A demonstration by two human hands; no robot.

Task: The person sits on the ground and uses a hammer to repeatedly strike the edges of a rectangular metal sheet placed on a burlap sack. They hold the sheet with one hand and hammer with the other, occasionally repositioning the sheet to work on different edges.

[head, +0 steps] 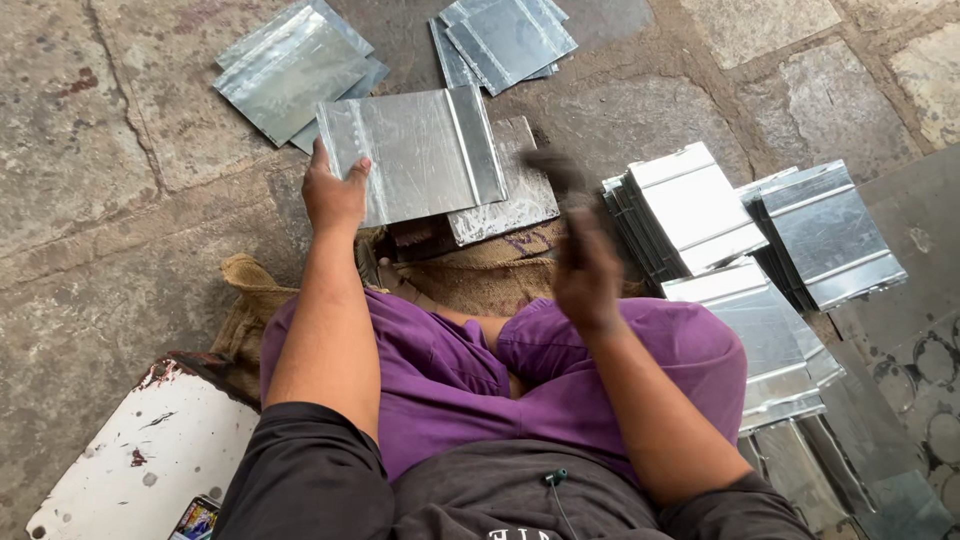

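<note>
We sit cross-legged on a stone floor (100, 130), a folded metal sheet (415, 152) lying in front of our knees. Our left hand (335, 190) grips the sheet's near left edge, thumb on top. Our right hand (585, 270) is clenched around a blurred hammer (560, 180), raised just right of the sheet. More sheets lie beyond it in two piles (290, 70) (505, 40), and others stand stacked to its right (690, 210).

Sheet stacks (690, 215) lie right of the held sheet (420, 150).
</note>
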